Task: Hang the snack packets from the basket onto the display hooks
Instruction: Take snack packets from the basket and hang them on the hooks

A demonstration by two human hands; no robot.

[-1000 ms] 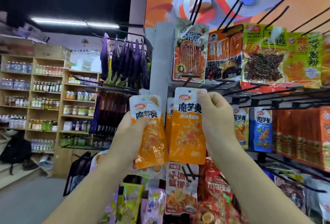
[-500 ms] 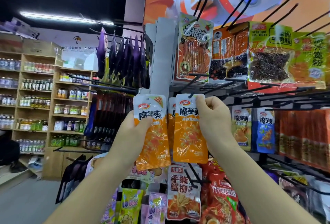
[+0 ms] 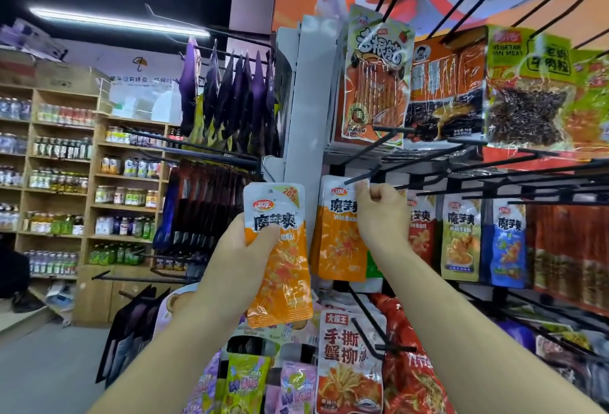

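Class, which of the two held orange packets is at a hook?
The orange snack packet pinched by the right hand: its top reaches a black wire hook. The left hand holds the other packet clear of hooks.

Read 魔芋爽 in dark characters on the left orange packet [image 3: 280, 258], centre of the frame. Its upper right corner carries "20%". The same 魔芋爽 stands on the centre orange packet [image 3: 339, 232] just right of it, and on the yellow-green packet [image 3: 461, 235] and the blue packet [image 3: 509, 242] at right. At upper right, the green packet [image 3: 527, 84] reads "VEGETAR… MEAT", partly cut off. At lower centre, the white-and-red packet [image 3: 349, 364] reads 手撕蟹柳. The red oval logo [image 3: 263, 205] is too small to read.
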